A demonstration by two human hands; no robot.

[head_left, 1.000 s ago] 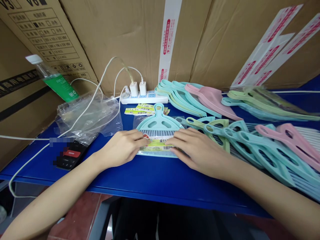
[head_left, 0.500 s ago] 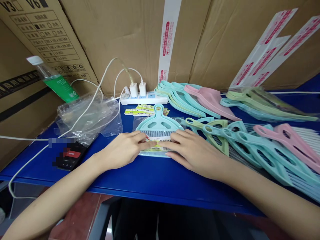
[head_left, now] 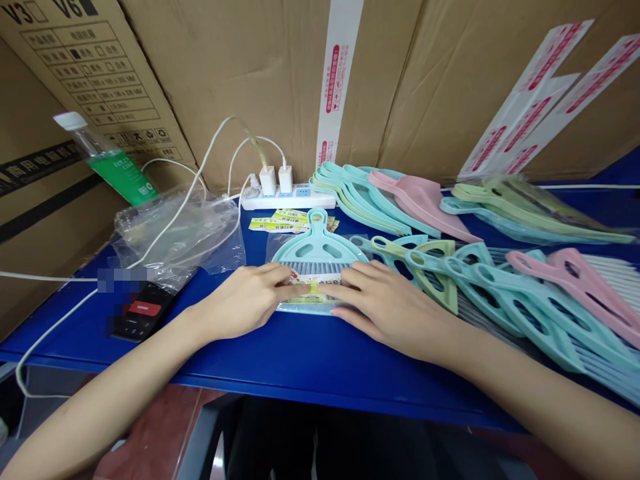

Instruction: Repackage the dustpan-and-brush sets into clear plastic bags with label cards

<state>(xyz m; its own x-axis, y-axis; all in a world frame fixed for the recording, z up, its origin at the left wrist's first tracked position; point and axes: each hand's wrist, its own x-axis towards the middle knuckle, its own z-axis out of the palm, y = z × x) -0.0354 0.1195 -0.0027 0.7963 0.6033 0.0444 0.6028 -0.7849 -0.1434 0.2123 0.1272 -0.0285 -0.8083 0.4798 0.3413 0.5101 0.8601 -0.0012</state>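
A light-blue dustpan (head_left: pixel 317 233) lies in clear plastic in front of me, handle pointing away. A small brush with grey bristles (head_left: pixel 320 267) lies on it. A printed label (head_left: pixel 316 287) in white and yellow crosses its front part. My left hand (head_left: pixel 253 293) rests on the packet's left side, index finger stretched onto the label, other fingers bent. My right hand (head_left: pixel 383 300) lies on the right side, index finger on the label, thumb apart near the dustpan's front edge. Both press from above; neither is closed round the packet. The left thumb is hidden.
Brushes (head_left: pixel 500 287) overlap at right. Behind them are stacked dustpans (head_left: pixel 400 193) and bagged sets (head_left: pixel 525 207). Spare labels (head_left: pixel 280 221) lie before a power strip (head_left: pixel 300 198). Plastic bags (head_left: pixel 175 230), a bottle (head_left: pixel 117 170), cables and a phone (head_left: pixel 143 310) are at left.
My index fingertips have shifted very slightly on the label. Everything else, the dustpan included, keeps its place.
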